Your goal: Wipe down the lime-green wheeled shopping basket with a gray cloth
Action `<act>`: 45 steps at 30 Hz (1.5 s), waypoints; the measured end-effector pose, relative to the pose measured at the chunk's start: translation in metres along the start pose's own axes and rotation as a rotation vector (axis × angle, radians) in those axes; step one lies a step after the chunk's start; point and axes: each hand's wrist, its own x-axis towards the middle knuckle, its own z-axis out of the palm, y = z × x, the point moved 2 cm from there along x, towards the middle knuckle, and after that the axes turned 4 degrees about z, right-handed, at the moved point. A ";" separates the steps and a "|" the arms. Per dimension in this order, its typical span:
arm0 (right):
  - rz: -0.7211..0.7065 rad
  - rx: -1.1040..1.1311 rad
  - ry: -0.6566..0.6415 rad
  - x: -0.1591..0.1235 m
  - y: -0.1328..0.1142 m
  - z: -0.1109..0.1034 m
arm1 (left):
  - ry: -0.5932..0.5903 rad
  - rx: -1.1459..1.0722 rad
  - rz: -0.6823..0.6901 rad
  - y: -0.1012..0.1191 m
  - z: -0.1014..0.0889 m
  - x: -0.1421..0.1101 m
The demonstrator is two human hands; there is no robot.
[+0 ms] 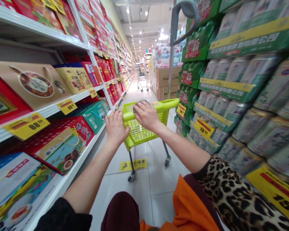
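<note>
A lime-green plastic shopping cart (168, 106) on small wheels stands in the aisle right in front of me. My left hand (115, 128) grips its near left rim, fingers curled over the edge. My right hand (146, 115) rests on the near top rim, fingers bent over it and over a small grey object I cannot make out. The basket's mesh shows nothing inside that I can see.
Shelves (62, 106) of red and gold gift boxes with yellow price tags run along the left. Stacked green can packs (231, 83) rise on the right. A yellow floor sticker (133, 165) lies under the cart. A metal trolley (143, 80) stands far down the aisle.
</note>
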 end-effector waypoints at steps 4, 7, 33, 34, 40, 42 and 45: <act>0.160 -0.021 0.029 0.002 0.030 -0.012 | 0.010 -0.009 0.008 0.006 -0.001 -0.003; 0.232 -0.045 0.050 0.002 0.037 -0.017 | 0.014 -0.021 0.020 0.015 -0.001 -0.004; 0.113 -0.012 0.065 0.007 0.000 0.008 | 0.028 -0.120 -0.019 0.024 0.010 0.000; 0.106 -0.004 0.069 0.007 0.001 0.006 | 0.031 -0.116 -0.016 0.028 0.009 -0.001; 0.096 0.048 0.118 -0.005 0.036 -0.009 | 0.030 -0.148 0.090 0.045 0.004 -0.004; 0.125 0.047 0.154 -0.011 0.046 -0.015 | -0.005 -0.195 0.102 0.044 0.012 -0.004; 0.144 0.038 0.188 -0.019 0.048 -0.022 | -0.058 -0.266 0.026 0.038 0.032 -0.003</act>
